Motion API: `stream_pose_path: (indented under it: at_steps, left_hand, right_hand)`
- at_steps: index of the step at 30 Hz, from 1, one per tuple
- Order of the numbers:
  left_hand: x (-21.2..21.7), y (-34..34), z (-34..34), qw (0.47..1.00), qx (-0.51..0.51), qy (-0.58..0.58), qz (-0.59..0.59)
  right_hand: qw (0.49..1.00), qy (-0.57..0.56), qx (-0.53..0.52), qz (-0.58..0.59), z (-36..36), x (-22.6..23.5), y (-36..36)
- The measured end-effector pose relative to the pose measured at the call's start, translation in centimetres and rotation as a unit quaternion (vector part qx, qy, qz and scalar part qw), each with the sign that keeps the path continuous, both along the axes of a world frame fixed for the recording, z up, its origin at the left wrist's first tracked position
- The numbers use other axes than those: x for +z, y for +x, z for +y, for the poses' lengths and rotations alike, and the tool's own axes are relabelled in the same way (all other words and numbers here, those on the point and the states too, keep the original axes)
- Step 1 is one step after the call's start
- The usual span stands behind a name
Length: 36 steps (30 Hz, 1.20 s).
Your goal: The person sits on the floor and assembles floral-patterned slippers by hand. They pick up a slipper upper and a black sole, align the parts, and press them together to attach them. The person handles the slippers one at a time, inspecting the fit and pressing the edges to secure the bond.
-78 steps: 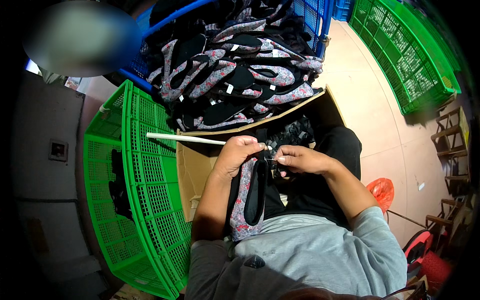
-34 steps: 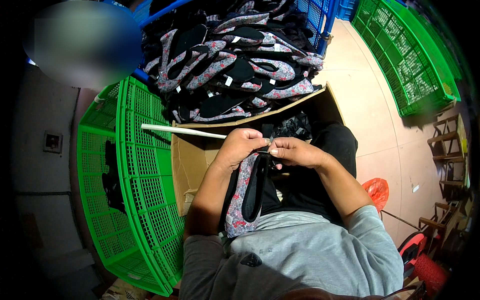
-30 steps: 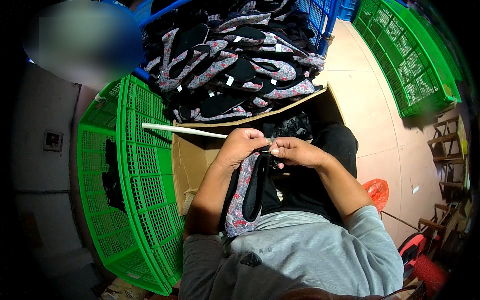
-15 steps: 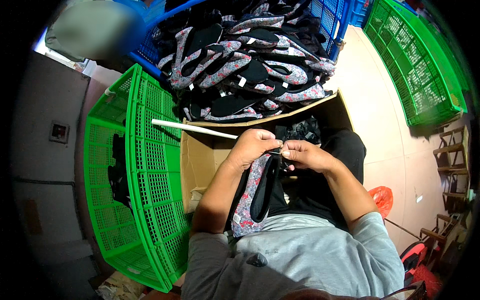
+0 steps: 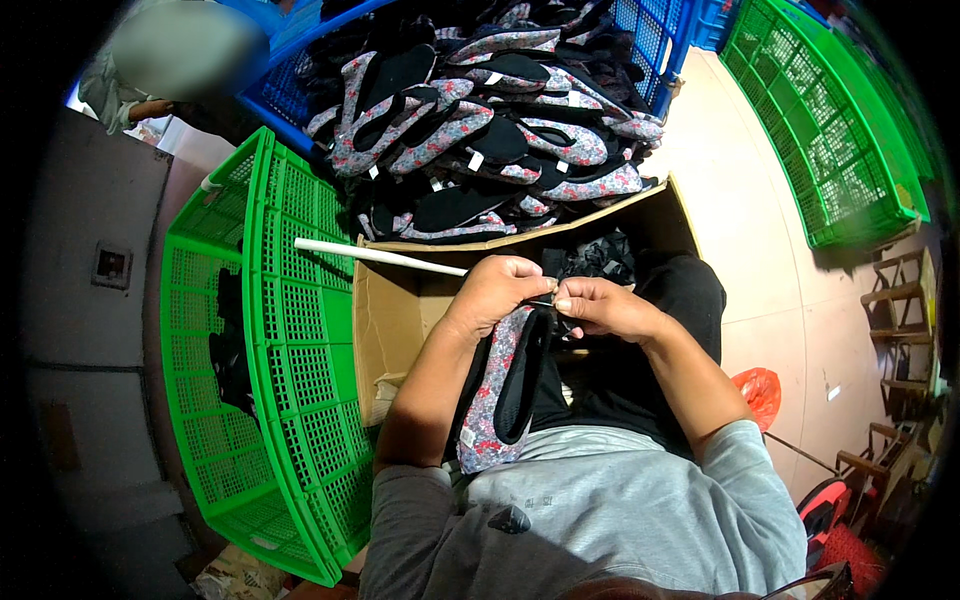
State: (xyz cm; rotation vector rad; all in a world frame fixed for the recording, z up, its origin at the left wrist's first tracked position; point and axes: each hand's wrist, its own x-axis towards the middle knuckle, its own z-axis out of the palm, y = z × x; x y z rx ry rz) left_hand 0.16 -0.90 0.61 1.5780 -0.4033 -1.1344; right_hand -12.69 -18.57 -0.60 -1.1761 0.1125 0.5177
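Observation:
A fabric shoe [image 5: 487, 412] with a small floral print and a black lining lies along my left forearm, its one end toward my belly. At its far end, my left hand [image 5: 497, 293] is closed with thumb and fingertips on the shoe. My right hand [image 5: 608, 307] pinches at the same spot, fingertips nearly meeting the left ones. Something thin and light shows between them, too small to name. Below my hands stands an open cardboard box [image 5: 385, 322], with crumpled black material [image 5: 605, 258] inside its far part. A white rod [image 5: 378, 257] lies across its left edge.
Beyond the box, a blue crate [image 5: 648, 50] is heaped with similar floral shoes [image 5: 570, 143]. Green crates [image 5: 262, 340] stand at my left, and more green crates [image 5: 815, 130] at far right. A red plastic bag [image 5: 762, 392] sits right of me. Another person [image 5: 105, 92] is at top left.
Both hands stay at the shoe's far end, with hardly any shift of the fingers. The whole view has slid slightly left. At top left, the other person's hand has come into sight.

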Motion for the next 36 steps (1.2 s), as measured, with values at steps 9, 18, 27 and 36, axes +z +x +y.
stream_pose_path:
  at_steps: [9, 18, 27, 36]
  left_hand:
    - [-0.4, -0.1, 0.0, 1.000, 0.016, -0.006, -0.001]
    - [-0.1, -0.1, 0.0, 0.999, 0.021, -0.020, 0.013]
    - [0.1, -0.1, -0.3, 0.998, 0.050, -0.045, 0.016]
    - [-0.5, 0.0, -1.3, 0.979, -0.012, 0.011, -0.206]
  right_hand:
    - [1.000, 0.001, 0.001, 0.005, -0.1, -0.7, 0.0]
    - [1.000, 0.024, -0.014, -0.013, 0.0, -0.5, -0.1]
    - [0.997, 0.045, -0.050, -0.029, 0.3, -0.4, -0.5]
    - [0.980, 0.101, -0.130, -0.115, -0.8, -0.5, -1.5]
